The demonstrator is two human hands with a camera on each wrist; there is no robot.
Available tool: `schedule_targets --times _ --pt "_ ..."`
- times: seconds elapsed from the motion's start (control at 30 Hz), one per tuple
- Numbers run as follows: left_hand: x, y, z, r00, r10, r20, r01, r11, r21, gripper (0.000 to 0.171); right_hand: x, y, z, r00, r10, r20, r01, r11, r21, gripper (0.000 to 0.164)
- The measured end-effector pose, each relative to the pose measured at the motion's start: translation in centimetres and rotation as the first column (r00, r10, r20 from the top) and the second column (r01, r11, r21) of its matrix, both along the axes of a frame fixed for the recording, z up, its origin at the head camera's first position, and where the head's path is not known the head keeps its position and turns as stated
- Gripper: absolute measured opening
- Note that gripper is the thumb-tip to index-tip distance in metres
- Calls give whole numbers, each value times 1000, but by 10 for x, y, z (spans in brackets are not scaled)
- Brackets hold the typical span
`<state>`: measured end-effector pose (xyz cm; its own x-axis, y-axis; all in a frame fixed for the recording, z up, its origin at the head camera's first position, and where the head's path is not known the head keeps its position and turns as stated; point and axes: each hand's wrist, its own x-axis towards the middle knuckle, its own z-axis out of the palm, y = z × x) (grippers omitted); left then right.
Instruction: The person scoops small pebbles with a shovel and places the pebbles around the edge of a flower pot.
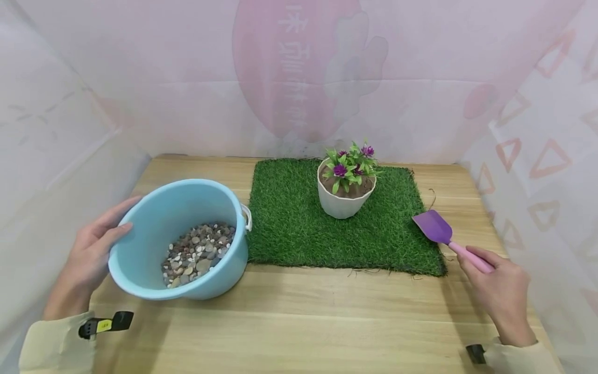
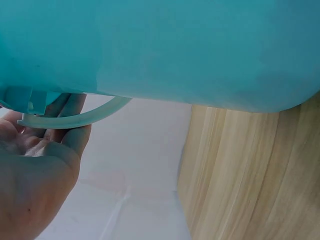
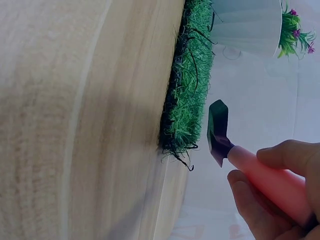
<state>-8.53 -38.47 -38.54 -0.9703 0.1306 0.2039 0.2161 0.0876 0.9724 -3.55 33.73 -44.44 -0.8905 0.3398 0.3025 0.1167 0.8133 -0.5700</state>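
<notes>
A light blue bucket stands tilted on the left of the table, its mouth toward me. Pebbles of mixed greys, browns and white lie inside it. My left hand grips the bucket's rim at the left, thumb over the edge; in the left wrist view its fingers are beside the white handle. On the right, my right hand holds a small shovel by its pink handle. The shovel's purple blade is raised near the right edge of the grass mat, and no pebbles show on it.
A green artificial grass mat covers the middle of the wooden table. On it stands a white pot with soil and purple flowers. Pale printed cloth walls enclose the back and both sides.
</notes>
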Motion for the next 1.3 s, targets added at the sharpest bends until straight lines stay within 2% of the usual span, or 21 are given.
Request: schedule_targets --times 0.33,0.87,1.13,1.23,1.3 --pt "13 4 1 1000 2 -15 -3 996 -87 50 0 -4 1 1000 19 -10 -19 1000 18 35" --pt "34 20 3 996 -44 -79 36 995 -98 49 0 -8 2 999 22 -28 -22 999 30 34" --pt "48 34 5 998 -7 -66 -10 967 -255 48 -1 -11 -2 999 33 -24 -33 999 10 35" --pt "49 42 5 995 -26 -94 2 969 -245 49 -1 -11 -3 999 44 -28 -44 999 13 35" --pt "48 48 5 992 -55 -117 30 978 -207 49 -1 -10 -3 998 48 -34 -48 999 15 35"
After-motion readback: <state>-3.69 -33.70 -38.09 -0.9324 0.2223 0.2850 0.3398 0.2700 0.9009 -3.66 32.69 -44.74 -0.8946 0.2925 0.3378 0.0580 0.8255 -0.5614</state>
